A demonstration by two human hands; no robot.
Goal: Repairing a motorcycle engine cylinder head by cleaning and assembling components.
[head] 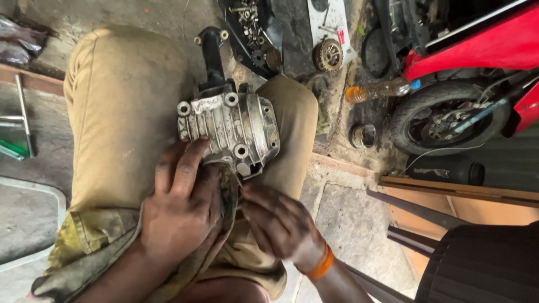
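A grey finned metal engine cylinder head (230, 130) with a black intake pipe (213, 56) rests between my thighs in khaki shorts. My left hand (179, 210) grips its near side, fingers spread over the fins. My right hand (278, 224), with an orange band at the wrist, pinches a small slim tool or part at the head's lower edge; what it pinches is too small to tell. A dirty rag (92, 247) lies under my left hand on my lap.
A red motorcycle with its wheel (443, 115) stands at the upper right. On the concrete floor lie a toothed sprocket (328, 54), a black tray of bolts (250, 28), a plastic bottle (379, 90), a small round bearing (363, 135). Wooden boards (460, 196) lie at right.
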